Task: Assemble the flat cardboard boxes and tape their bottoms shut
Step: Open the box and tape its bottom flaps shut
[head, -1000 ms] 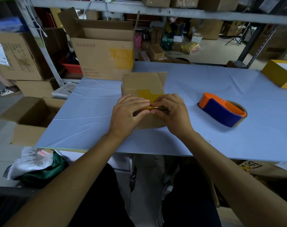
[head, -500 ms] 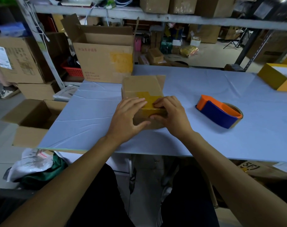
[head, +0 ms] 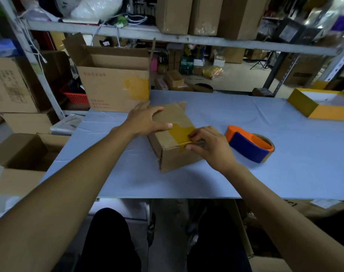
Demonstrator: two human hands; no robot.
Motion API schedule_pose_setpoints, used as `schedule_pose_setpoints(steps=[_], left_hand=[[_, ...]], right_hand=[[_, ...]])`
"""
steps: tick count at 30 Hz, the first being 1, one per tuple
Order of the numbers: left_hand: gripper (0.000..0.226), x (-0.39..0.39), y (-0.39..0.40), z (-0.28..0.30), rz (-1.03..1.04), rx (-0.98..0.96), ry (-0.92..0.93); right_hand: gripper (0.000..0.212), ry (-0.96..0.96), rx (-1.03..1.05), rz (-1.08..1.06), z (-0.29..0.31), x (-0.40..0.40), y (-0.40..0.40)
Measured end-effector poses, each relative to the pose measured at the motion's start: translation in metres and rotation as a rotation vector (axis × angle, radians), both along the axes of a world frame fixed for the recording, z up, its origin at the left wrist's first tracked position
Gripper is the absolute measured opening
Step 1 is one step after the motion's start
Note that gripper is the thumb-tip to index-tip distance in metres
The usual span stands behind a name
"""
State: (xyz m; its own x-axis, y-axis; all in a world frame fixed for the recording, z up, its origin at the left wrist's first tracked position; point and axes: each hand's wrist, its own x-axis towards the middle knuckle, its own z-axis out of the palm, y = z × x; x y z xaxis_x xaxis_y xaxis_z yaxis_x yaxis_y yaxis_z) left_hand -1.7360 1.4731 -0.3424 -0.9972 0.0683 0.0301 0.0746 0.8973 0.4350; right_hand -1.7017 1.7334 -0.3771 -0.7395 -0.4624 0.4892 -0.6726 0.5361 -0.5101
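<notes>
A small brown cardboard box (head: 172, 143) sat skewed on the pale blue table (head: 265, 173), sealed side up with a strip of yellow-brown tape (head: 182, 133) across its top. The left hand (head: 145, 120) lay spread over the box's far left part, fingers relaxed. The right hand (head: 208, 145) pinched the tape at the box's near edge, just beside an orange and blue tape dispenser (head: 249, 145).

Your forearms are bare to the frame's edge, with no sleeves showing. Your left hand (head: 145, 120) and right hand (head: 208, 145) wear no gloves or rings. You wear dark trousers (head: 112, 244).
</notes>
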Motion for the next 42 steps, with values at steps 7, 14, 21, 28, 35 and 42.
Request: schedule_pose_setpoints(steps=[7, 14, 21, 28, 35, 42], left_hand=[[0.085, 0.022, 0.014, -0.02, 0.237, 0.071, 0.081], [0.07, 0.043, 0.0, -0.037, 0.284, 0.321, 0.195], [0.093, 0.057, -0.03, -0.027, 0.22, 0.629, 0.195], [0.12, 0.078, -0.073, -0.027, 0.292, 0.511, 0.282], [0.141, 0.086, -0.108, -0.043, 0.409, 0.414, 0.355], [0.112, 0.056, -0.146, -0.043, 0.524, 0.364, 0.376]], right_hand=[[0.022, -0.065, -0.06, -0.163, 0.0, -0.007, 0.023], [0.033, -0.483, -0.282, -0.192, -0.002, -0.01, 0.018], [0.064, -0.433, -0.27, -0.144, -0.006, -0.009, -0.02], [0.066, -0.43, -0.264, 0.034, 0.001, -0.015, -0.073], [0.091, -0.316, -0.26, 0.109, -0.007, -0.02, -0.129], [0.093, -0.123, -0.17, -0.022, -0.032, -0.042, -0.178]])
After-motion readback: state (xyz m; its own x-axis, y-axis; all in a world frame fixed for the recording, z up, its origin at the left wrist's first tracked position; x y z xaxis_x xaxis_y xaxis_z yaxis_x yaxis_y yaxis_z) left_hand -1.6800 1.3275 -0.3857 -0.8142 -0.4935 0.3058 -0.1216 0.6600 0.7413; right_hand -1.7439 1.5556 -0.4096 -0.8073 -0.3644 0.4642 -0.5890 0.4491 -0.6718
